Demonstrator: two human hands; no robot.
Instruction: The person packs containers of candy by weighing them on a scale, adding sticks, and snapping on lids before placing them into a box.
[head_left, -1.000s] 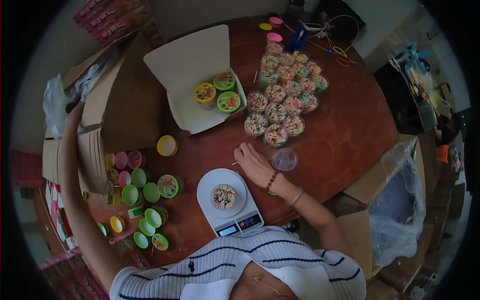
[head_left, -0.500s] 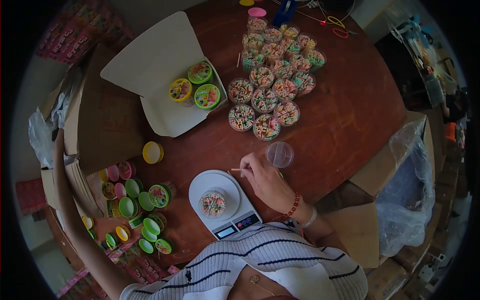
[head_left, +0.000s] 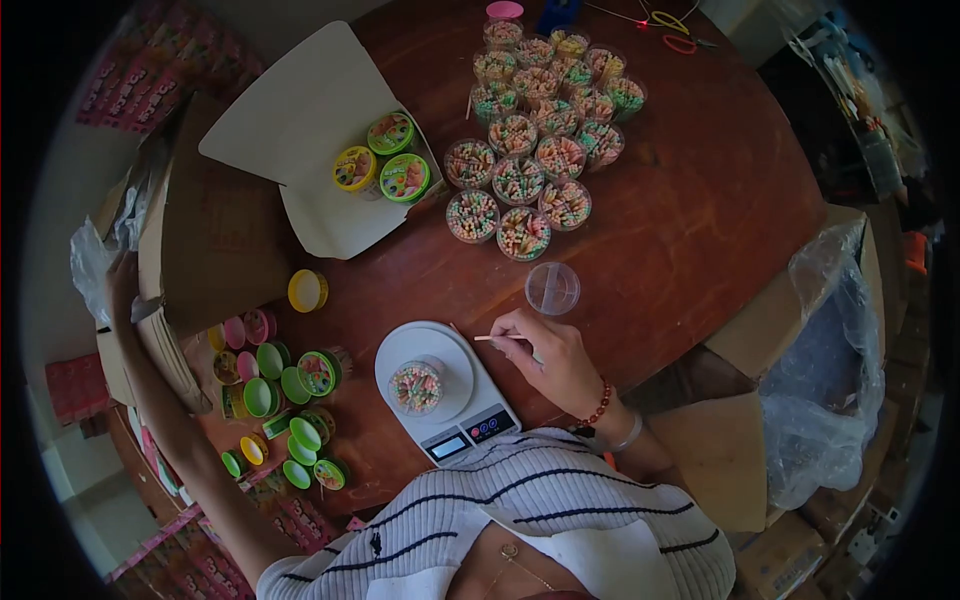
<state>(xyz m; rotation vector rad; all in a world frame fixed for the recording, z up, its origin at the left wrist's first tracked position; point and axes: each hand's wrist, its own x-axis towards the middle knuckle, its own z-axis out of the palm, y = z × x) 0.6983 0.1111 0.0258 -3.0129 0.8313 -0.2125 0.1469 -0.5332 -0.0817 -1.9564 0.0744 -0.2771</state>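
My right hand [head_left: 548, 362] pinches a thin light stick [head_left: 492, 338] just right of the white kitchen scale [head_left: 393, 345]. On the scale stands a clear cup [head_left: 416, 387] packed with pastel-tipped sticks. Close beyond my right hand is a clear round divided cup or lid [head_left: 552, 288] on the table. My left hand [head_left: 122, 285] reaches far left to the cardboard box [head_left: 215, 235], beside the clear plastic bag [head_left: 92, 262] at its opening. Its fingers are too dim and partly hidden to make out.
Several filled cups [head_left: 519, 180] cluster at the back. An open white box [head_left: 330, 215] holds three lidded tubs [head_left: 404, 177]. Green, pink and yellow lids [head_left: 262, 397] lie at left. A bag-lined carton [head_left: 810, 400] stands right; scissors [head_left: 675, 35] lie at the far edge.
The view has shifted slightly. My right hand still pinches the stick beside the scale. My left hand stays at the cardboard box and its plastic bag.
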